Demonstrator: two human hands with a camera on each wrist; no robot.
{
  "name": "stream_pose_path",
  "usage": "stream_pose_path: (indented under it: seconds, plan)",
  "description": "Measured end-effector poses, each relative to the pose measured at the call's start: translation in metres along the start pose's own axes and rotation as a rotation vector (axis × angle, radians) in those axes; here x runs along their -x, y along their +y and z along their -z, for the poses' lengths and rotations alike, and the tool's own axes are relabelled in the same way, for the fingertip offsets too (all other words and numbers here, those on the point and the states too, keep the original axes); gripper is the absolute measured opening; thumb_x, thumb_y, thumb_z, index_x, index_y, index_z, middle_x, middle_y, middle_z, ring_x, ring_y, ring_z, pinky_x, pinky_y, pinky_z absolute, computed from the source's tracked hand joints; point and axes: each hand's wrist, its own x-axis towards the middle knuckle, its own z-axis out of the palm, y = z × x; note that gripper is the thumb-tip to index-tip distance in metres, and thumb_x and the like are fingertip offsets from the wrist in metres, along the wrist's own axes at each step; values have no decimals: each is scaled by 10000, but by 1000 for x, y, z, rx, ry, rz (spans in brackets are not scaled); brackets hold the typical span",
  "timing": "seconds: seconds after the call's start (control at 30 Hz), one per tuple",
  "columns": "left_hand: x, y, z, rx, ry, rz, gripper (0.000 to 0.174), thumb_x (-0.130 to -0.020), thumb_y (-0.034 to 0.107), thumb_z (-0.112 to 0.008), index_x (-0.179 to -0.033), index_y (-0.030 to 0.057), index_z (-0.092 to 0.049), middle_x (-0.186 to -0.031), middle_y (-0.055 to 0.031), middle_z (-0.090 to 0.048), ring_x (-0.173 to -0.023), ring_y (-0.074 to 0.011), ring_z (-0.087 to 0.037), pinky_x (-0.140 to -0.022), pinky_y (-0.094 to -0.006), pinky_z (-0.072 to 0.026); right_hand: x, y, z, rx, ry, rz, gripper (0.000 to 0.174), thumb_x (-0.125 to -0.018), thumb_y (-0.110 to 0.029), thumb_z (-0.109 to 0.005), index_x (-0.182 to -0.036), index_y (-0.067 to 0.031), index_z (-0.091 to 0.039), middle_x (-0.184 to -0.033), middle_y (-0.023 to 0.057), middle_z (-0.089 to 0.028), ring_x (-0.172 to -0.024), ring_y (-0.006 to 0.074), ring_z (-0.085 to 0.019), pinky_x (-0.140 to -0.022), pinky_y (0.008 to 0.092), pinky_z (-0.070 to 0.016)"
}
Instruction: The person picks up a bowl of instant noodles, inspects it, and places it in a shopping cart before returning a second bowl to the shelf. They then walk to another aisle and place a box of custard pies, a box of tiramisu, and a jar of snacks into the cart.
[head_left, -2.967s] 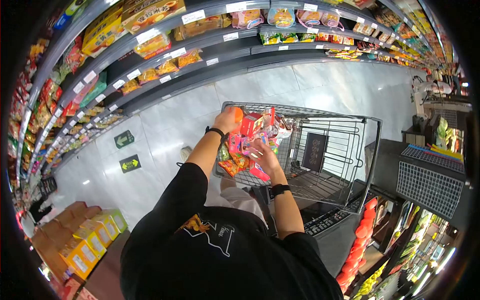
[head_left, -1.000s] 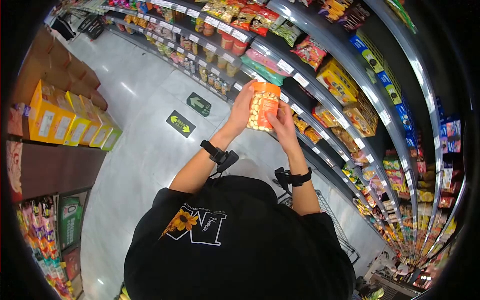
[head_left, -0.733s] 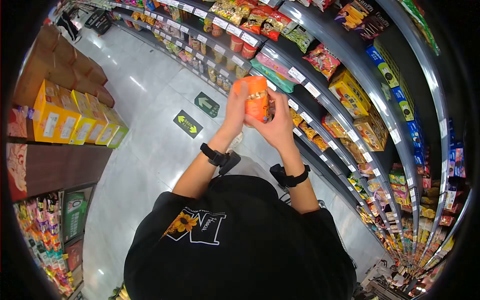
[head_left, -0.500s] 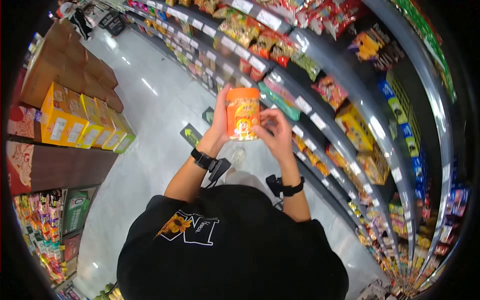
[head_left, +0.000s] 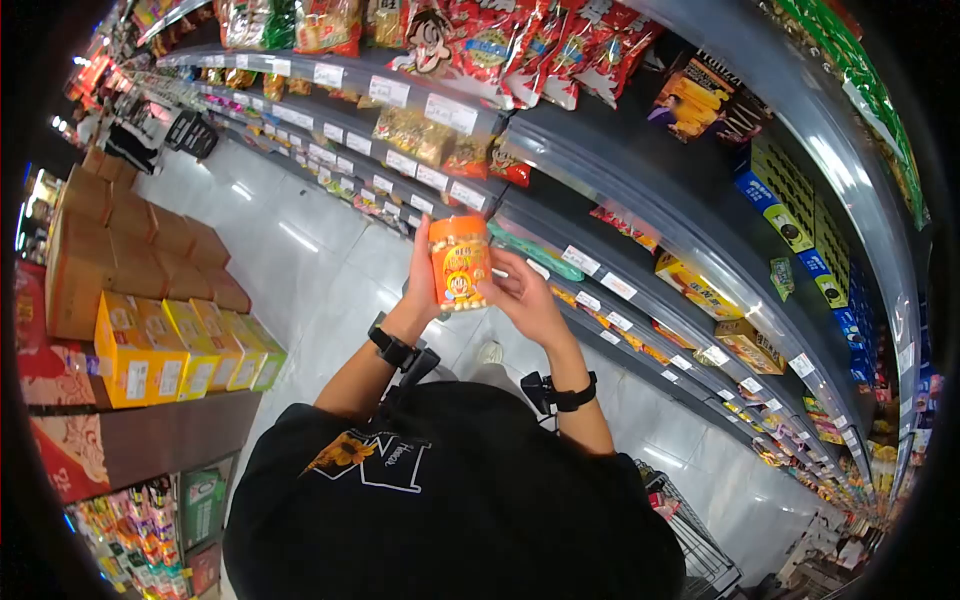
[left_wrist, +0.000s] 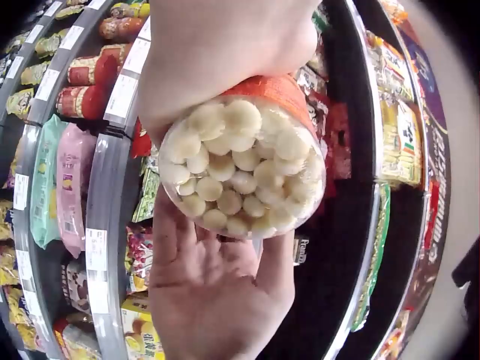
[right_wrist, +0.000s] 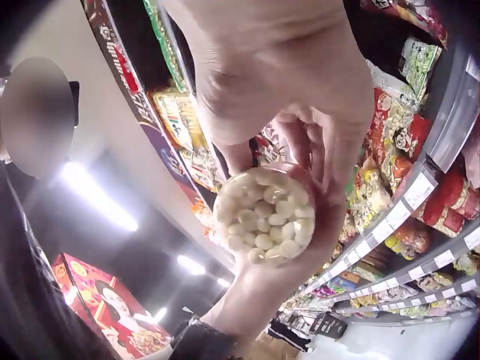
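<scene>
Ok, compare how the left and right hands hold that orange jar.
The left hand wraps the orange jar with its palm against the side; the right hand holds it by fingertips only, palm off it. The left hand sits level with the jar; the right hand reaches up from lower. Both grip the same jar.

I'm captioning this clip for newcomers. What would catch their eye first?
The orange jar, packed with pale round snacks, is held up before the shelves: the left hand grips one side, the right hand holds the other. Behind it, red snack bags crowd the top shelf, and yellow boxes sit stacked across the aisle at left.
</scene>
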Motion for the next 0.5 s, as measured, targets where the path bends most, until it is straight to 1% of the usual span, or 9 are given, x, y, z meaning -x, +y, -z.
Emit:
stream_pose_path:
  seconds: [0.03, 0.07, 0.1, 0.13, 0.17, 0.2, 0.3, 0.4, 0.5]
  plan:
    - [-6, -1, 0, -33, 38, -17, 807, -960, 722, -335, -1286, 21, -565, -1112, -170, -685, -938, -286, -708, -845, -412, -592, -2, -4, 2, 17, 12, -1, 600, -898, -194, -758, -1392, 6, -481, -1314, 160, -589, -1114, 223, -638, -912, 327, -537]
    - [-11, -3, -1, -65, 75, -33, 795, -973, 710, -318, -1290, 23, -563, -1108, -167, -690, -927, -280, -714, -833, -397, -596, -5, -5, 1, 96, 73, 33, 617, -856, -209, -799, -1364, -15, -507, -1279, 144, -612, -1067, 214, -660, -900, 325, -544]
    - [-16, -3, 1, -94, 119, -44, 784, -986, 698, -301, -1293, 25, -560, -1104, -163, -695, -915, -274, -719, -821, -383, -599, -11, -5, 1, 214, 107, 52, 627, -837, -211, -814, -1356, -26, -516, -1268, 139, -618, -1059, 210, -664, -898, 326, -545]
    - [-20, -1, 5, -178, 204, -50, 794, -1002, 686, -243, -1312, 22, -549, -1150, -175, -685, -970, -289, -713, -843, -409, -595, -15, -3, 0, 331, 138, 62, 636, -817, -214, -829, -1347, -36, -525, -1256, 134, -624, -1051, 206, -667, -895, 328, -547]
    - [-18, 2, 11, -152, 191, -1, 799, -1002, 687, -234, -1321, 23, -544, -1162, -176, -681, -982, -294, -709, -852, -418, -592, -18, 0, -3, 449, 162, 67, 646, -798, -216, -844, -1339, -47, -533, -1245, 129, -630, -1044, 201, -671, -893, 329, -548]
    - [-15, 8, 17, -126, 177, 47, 805, -1002, 687, -225, -1330, 23, -539, -1174, -178, -677, -995, -299, -706, -860, -428, -589, -24, 9, -8, 388, 192, 75, 644, -759, -247, -871, -1292, -65, -559, -1161, 105, -653, -985, 180, -673, -856, 329, -554]
    - [-11, 34, 38, -95, 102, 164, 796, -1006, 676, -230, -1345, 25, -537, -1225, -184, -660, -1044, -312, -690, -897, -455, -575, -38, 9, -30, 430, 177, 6, 641, -745, -277, -885, -1250, -50, -562, -1092, 92, -651, -929, 167, -661, -809, 323, -554]
    - [-17, 66, 75, -54, 62, 209, 767, -1012, 658, -265, -1338, 24, -546, -1227, -183, -661, -1040, -309, -692, -894, -451, -577, -67, 30, -57, 309, 166, 12, 639, -737, -286, -895, -1217, -34, -555, -1049, 78, -642, -891, 163, -648, -772, 312, -547]
    - [-26, 102, 111, -87, 79, 212, 736, -1016, 639, -299, -1325, 22, -556, -1218, -174, -668, -1026, -303, -697, -878, -445, -583, -101, 46, -88, 311, 131, -53, 635, -742, -281, -894, -1205, -20, -545, -1060, 71, -637, -886, 160, -640, -767, 302, -540]
